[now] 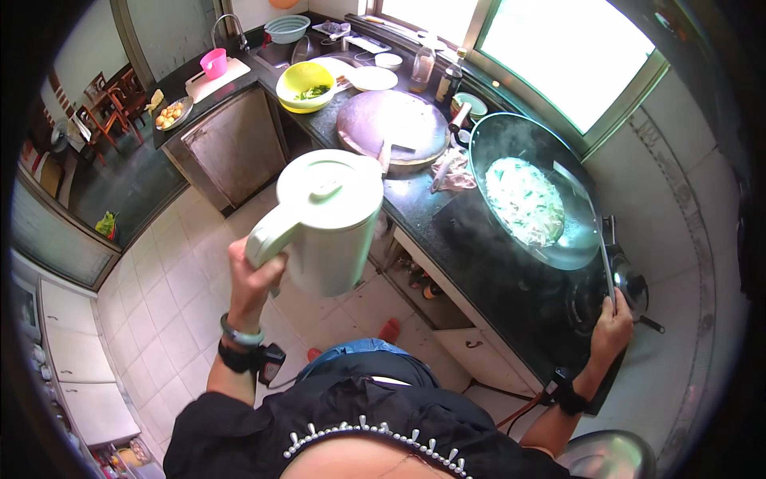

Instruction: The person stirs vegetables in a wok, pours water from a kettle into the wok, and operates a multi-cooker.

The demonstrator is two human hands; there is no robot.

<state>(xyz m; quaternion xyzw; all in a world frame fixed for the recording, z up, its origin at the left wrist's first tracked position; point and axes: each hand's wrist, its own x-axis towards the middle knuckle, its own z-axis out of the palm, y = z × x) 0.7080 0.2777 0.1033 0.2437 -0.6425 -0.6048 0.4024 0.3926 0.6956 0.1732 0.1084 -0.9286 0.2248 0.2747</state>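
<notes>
My left hand (257, 272) grips the handle of a pale plastic pitcher (335, 251), held upright in the air left of the counter. Its lid (329, 190) is on, hiding what is inside. My right hand (611, 328) is closed around the long handle of a metal spatula (603, 257). The spatula's flat end reaches into a large dark wok (526, 129) near the wall. Pale, chopped food (523, 200) lies in the wok, washed out by glare, and steam rises from it.
A round wooden lid-like cover (389, 123) with a cleaver (392, 152) on it is on the counter. Beyond are a yellow bowl of greens (306, 87), a white plate (372, 78) and bottles (450, 78). A small lidded pot (628, 284) stands beside my right hand.
</notes>
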